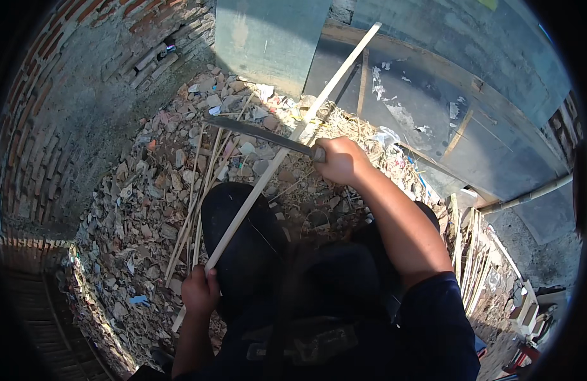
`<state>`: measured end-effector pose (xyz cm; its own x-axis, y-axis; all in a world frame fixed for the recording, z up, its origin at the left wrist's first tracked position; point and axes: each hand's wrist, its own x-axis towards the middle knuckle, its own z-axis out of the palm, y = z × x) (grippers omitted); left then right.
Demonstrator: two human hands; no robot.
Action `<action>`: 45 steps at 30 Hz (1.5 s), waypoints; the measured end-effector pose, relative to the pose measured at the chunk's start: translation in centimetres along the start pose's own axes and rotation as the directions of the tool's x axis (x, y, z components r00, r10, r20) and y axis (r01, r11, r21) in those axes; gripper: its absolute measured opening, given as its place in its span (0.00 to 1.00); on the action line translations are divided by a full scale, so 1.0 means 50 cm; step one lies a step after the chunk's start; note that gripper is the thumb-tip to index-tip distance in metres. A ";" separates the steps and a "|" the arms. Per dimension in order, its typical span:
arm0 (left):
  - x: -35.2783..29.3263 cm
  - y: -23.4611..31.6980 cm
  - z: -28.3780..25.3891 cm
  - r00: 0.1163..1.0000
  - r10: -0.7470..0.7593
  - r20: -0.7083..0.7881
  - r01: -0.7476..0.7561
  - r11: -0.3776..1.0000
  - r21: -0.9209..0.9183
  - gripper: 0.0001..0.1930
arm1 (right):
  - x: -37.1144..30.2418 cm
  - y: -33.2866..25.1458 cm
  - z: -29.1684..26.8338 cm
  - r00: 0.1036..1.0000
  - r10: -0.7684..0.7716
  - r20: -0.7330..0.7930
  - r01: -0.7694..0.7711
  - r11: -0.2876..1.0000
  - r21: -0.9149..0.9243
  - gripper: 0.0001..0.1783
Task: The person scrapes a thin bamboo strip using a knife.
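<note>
A long, pale strip, bamboo by its look, (254,193) slants from the lower left to the far upper right, passing over my left knee. Closed around its near end is my left hand (200,291). My right hand (341,160) grips the handle of a machete (262,133), whose dark blade points left and crosses the strip at about its middle. Whether the blade touches the strip or hovers just over it, I cannot tell. My right fingers wrap the handle and hide most of it.
Several thin strips (195,213) lie on the rubble (150,203) left of my knee. More strips (472,260) are heaped at the right. A brick wall (84,95) stands at the left, and grey panels (268,41) close off the far side. A pole (528,193) juts in at the right.
</note>
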<state>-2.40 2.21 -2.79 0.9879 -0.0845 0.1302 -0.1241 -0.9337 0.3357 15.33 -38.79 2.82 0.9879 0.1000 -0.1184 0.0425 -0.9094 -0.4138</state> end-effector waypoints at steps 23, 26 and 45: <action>0.023 -0.003 -0.013 0.999 0.023 0.022 -0.023 1.000 -0.013 0.13 | 0.003 0.038 -0.004 0.987 0.114 -0.112 -0.118 0.992 -0.035 0.17; 0.012 0.000 -0.010 1.000 0.030 -0.007 -0.031 0.999 -0.023 0.14 | -0.020 -0.006 0.006 0.992 -0.115 -0.061 0.106 0.985 -0.136 0.17; 0.035 0.004 0.010 0.999 0.040 0.019 -0.036 0.987 -0.156 0.14 | 0.011 0.109 -0.026 0.940 0.059 -0.336 -0.078 0.996 -0.042 0.14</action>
<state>-0.65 1.69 -2.97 0.9838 -0.1284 0.1253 -0.1729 -0.8645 0.4720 16.29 -44.22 1.69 0.9812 -0.0959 0.1677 -0.0286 -0.9306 -0.3649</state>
